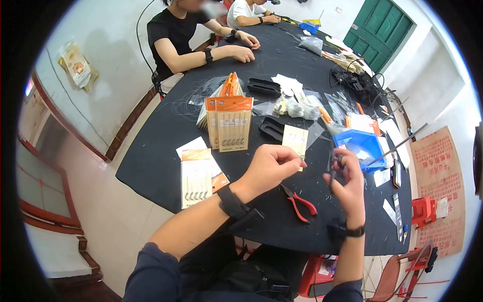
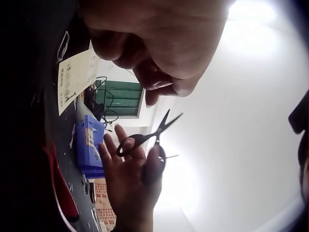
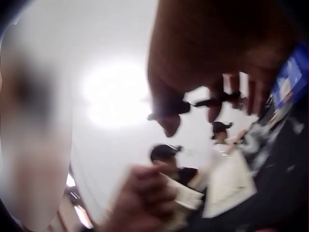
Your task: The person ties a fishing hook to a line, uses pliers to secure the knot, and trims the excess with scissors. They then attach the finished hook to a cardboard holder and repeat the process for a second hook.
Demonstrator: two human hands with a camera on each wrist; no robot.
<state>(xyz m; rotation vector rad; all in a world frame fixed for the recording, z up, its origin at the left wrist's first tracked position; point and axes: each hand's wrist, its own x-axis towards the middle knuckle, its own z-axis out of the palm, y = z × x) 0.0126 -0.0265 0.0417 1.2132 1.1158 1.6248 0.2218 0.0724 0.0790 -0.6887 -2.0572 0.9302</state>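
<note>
My left hand (image 1: 271, 168) is raised over the table's near side, fingers curled and thumb against the forefinger. I cannot tell whether anything thin lies between those fingertips. To its right, my right hand (image 1: 349, 178) holds dark scissors (image 2: 158, 133) with fingers and thumb in the handle loops. In the left wrist view the scissor blades stand apart, pointing up toward the left hand. Red-handled pliers (image 1: 301, 203) lie on the table between the two forearms. Just beyond the left hand is a cream card (image 1: 295, 139) with print on it.
Packs of fish hooks (image 1: 234, 126) stand at centre left, with another pack (image 1: 196, 173) lying nearer. A blue bin (image 1: 359, 146) with a metal rod sits at right. Black trays (image 1: 271, 129) and plastic bags (image 1: 302, 109) lie beyond. Two people sit along the far left side.
</note>
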